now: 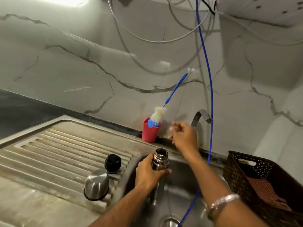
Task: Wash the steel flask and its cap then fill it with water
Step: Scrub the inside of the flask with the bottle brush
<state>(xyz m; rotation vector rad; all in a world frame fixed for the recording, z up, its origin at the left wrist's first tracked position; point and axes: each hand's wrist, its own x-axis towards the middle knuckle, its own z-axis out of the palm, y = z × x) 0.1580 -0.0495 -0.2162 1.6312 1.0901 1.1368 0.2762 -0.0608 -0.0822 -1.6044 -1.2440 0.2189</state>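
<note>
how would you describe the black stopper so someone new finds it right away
Start at the ribbed steel drainboard left of the sink basin. Near its basin-side edge sit two small pieces. The stopper is the black plastic one, farther back than the shiny steel cup.

My left hand holds the steel flask upright over the sink basin, fingers wrapped around its body just below the neck. The flask is open: the mouth faces up, dark inside, with ridged threads showing on the neck. Its lower body is blurred below my hand. The steel cup cap stands mouth-down on the ribbed draining surface, left of the basin; its rounded top is polished and a dark band rings its rim. The black stopper sits just behind it on the same ribs, near the basin's edge, apart from the flask.
</note>
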